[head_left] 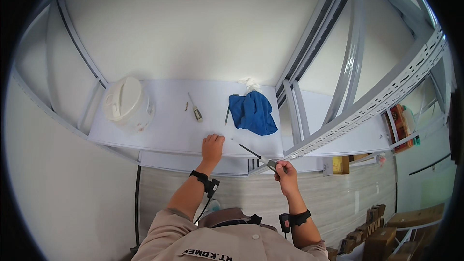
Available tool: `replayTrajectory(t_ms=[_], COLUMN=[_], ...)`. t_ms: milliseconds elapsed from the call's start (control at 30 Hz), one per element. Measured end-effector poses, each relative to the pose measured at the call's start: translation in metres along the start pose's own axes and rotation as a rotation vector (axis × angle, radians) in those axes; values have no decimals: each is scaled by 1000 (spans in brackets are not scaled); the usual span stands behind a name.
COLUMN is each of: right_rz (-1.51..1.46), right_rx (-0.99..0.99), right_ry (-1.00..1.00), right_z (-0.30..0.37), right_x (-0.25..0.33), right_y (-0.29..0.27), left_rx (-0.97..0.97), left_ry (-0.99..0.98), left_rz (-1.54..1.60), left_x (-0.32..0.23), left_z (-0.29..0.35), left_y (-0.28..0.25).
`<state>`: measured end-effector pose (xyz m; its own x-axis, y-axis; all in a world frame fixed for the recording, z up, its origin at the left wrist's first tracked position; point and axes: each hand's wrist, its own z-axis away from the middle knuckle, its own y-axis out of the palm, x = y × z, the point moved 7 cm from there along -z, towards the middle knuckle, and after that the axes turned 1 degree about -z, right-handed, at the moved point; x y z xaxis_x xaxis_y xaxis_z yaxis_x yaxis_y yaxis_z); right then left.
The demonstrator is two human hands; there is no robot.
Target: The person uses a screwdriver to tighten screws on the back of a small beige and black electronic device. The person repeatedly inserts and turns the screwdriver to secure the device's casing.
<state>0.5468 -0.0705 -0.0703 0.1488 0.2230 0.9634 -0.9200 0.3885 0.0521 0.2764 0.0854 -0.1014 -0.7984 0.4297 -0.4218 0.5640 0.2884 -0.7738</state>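
Observation:
My right hand is closed on the grey-green handle of a screwdriver, just off the front edge of the white shelf. Its dark shaft slants up to the left, over the shelf. My left hand rests on the shelf's front edge, fingers bent down against the surface and nothing visible in them. A tiny light piece lies just right of it. Farther back lies a second screwdriver, beside a small brass-coloured piece. A thin dark rod lies left of a crumpled blue cloth.
A white lidded bucket stands at the shelf's left end. White crumpled tissue sits behind the cloth. Grey metal uprights and a perforated beam rise on the right. Cardboard boxes stand at lower right.

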Motion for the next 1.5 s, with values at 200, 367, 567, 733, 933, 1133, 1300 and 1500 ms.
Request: replayTrajectory(t_ms=[200,367,567,733,933,1133,1300,1500], right_rz=[-26,-43,-18,63,131,209,384,521], right_rx=[-31,6,182,482,883,1293,1624,1762], right_ry=[7,19,12,-19,45,152,195,243], right_z=[10,16,17,41,130,245,330,420], right_x=[0,2,12,27,8,-44,-66,-85], right_y=[-12,-13,20,76,140,163,156,137], left_rx=[-13,6,-156,-136,-604,-940,-1076,-1111], left_ry=[-12,-176,-392,-865,-1001,-1114,-1237,-1310], left_rz=[63,219,408,1005,1092,959,954,1025], left_x=[9,4,0,-3,-38,-92,-125,-136], left_z=[6,8,43,122,264,418,511,595], left_y=[7,-11,-67,-104,-200,-269,-287,-293])
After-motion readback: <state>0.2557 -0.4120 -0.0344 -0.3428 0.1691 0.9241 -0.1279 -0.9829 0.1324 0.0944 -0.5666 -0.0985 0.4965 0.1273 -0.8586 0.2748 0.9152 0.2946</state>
